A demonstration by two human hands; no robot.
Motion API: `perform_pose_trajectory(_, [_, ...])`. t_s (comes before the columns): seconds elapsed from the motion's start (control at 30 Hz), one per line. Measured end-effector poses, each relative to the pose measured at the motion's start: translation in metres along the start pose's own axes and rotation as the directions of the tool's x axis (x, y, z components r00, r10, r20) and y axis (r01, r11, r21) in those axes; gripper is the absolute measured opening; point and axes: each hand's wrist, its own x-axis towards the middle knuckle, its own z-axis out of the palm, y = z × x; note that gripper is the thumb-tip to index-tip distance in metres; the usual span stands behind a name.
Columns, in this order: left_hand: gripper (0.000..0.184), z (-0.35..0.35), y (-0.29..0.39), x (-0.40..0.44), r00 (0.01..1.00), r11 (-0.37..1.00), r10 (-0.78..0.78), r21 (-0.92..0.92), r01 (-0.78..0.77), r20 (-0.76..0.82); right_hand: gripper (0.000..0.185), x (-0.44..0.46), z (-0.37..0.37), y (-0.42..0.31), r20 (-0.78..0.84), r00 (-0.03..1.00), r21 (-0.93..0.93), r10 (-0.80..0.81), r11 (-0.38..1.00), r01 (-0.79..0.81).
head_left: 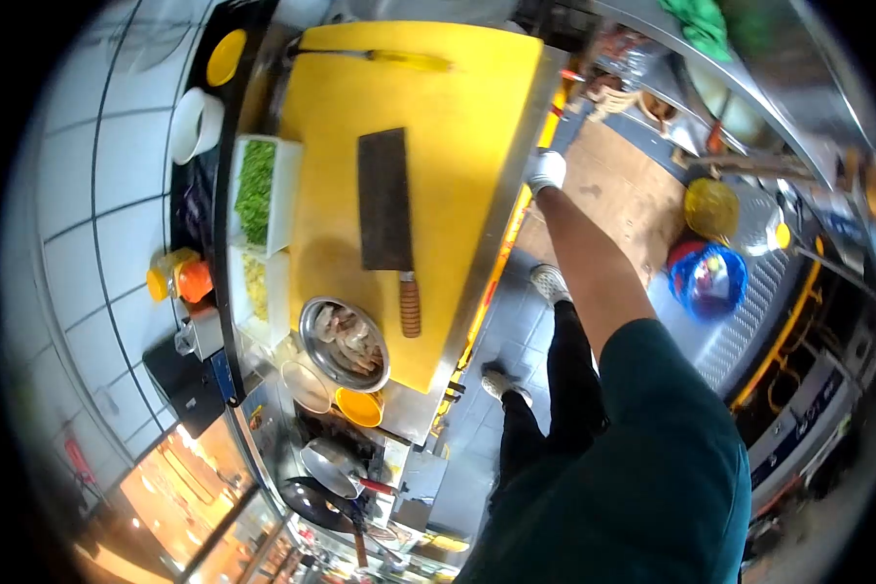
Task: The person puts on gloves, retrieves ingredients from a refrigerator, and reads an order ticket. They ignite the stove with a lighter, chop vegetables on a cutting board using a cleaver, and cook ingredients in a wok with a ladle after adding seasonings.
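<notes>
My right hand (547, 169), in what looks like a white glove, is at the counter's front edge beside a yellow cutting board (457, 195). Its fingers are too small and partly hidden, so I cannot tell if they grip anything. My left hand is out of view. A cleaver (385, 204) with a ribbed wooden handle lies flat on the board, touched by no hand. Near the board's corner, a metal bowl (383, 362) contains peeled shrimp (346, 339). Across the far end of the board lies a narrow knife or similar long tool (399, 58).
White containers hold chopped greens (254, 190) and a pale yellow chopped ingredient (255, 284). Beyond the bowl are a yellow cup (360, 407), a saucepan (331, 467) and a dark wok (313, 503). A blue-lined bin (708, 280) stands on the floor behind me.
</notes>
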Motion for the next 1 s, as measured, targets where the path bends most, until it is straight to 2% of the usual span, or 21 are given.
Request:
perform_pose_trajectory(0.2, [0.054, 0.021, -0.019, -0.029, 0.976, 0.972, -0.21, -0.092, 0.215, 0.06, 0.047, 0.022, 0.047, -0.013, 0.035, 0.997, -0.049, -0.069, 0.996, 0.071])
perform_pose_trajectory(0.37, [0.051, 0.053, -0.039, -0.068, 0.948, 0.925, -0.302, -0.209, 0.316, 0.098, 0.05, 0.029, 0.052, 0.019, 0.092, 0.982, -0.183, -0.164, 0.967, 0.179])
perform_pose_trajectory(0.47, [0.049, 0.08, -0.056, -0.101, 0.936, 0.884, -0.334, -0.31, 0.351, 0.109, 0.053, 0.003, 0.036, 0.061, 0.198, 0.947, -0.343, -0.254, 0.887, 0.309])
perform_pose_trajectory(0.53, [0.047, 0.103, -0.069, -0.132, 0.926, 0.838, -0.362, -0.397, 0.375, 0.109, 0.055, -0.027, 0.022, 0.106, 0.348, 0.892, -0.488, -0.289, 0.757, 0.436])
perform_pose_trajectory(0.6, [0.046, 0.132, -0.089, -0.165, 0.912, 0.776, -0.398, -0.491, 0.395, 0.106, 0.058, -0.053, 0.023, 0.179, 0.567, 0.789, -0.606, -0.239, 0.527, 0.595])
perform_pose_trajectory(0.67, [0.045, 0.172, -0.112, -0.209, 0.888, 0.695, -0.443, -0.58, 0.426, 0.122, 0.06, -0.09, 0.035, 0.283, 0.786, 0.615, -0.574, -0.064, 0.293, 0.765])
perform_pose_trajectory(0.7, [0.044, 0.197, -0.125, -0.232, 0.875, 0.648, -0.464, -0.622, 0.44, 0.136, 0.064, -0.141, 0.019, 0.321, 0.742, 0.624, -0.534, -0.246, 0.346, 0.772])
perform_pose_trajectory(0.73, [0.044, 0.228, -0.139, -0.258, 0.854, 0.589, -0.494, -0.66, 0.465, 0.161, 0.059, -0.186, 0.011, 0.339, 0.831, 0.521, -0.47, -0.197, 0.252, 0.846])
perform_pose_trajectory(0.77, [0.043, 0.259, -0.149, -0.288, 0.832, 0.529, -0.521, -0.692, 0.491, 0.191, 0.047, -0.264, -0.034, 0.313, 0.852, 0.459, -0.437, -0.254, 0.14, 0.889])
perform_pose_trajectory(0.8, [0.043, 0.297, -0.164, -0.319, 0.801, 0.455, -0.555, -0.723, 0.52, 0.227, 0.046, -0.299, -0.028, 0.33, 0.981, 0.159, -0.18, -0.11, -0.229, 0.956])
perform_pose_trajectory(0.83, [0.042, 0.342, -0.18, -0.358, 0.757, 0.37, -0.592, -0.741, 0.561, 0.277, 0.048, -0.38, -0.06, 0.309, 0.911, 0.337, -0.277, -0.238, 0.252, 0.927])
perform_pose_trajectory(0.93, [0.04, 0.488, -0.201, -0.486, 0.551, 0.02, -0.675, -0.734, 0.678, 0.491, 0.039, -0.554, -0.108, 0.306, 0.96, 0.083, -0.14, -0.268, -0.201, 0.97])
perform_pose_trajectory(1.0, [0.039, 0.58, -0.174, -0.573, 0.393, -0.23, -0.639, -0.652, 0.722, 0.661, 0.041, -0.616, -0.096, 0.347, 0.99, -0.073, 0.087, -0.12, 0.111, 0.99])
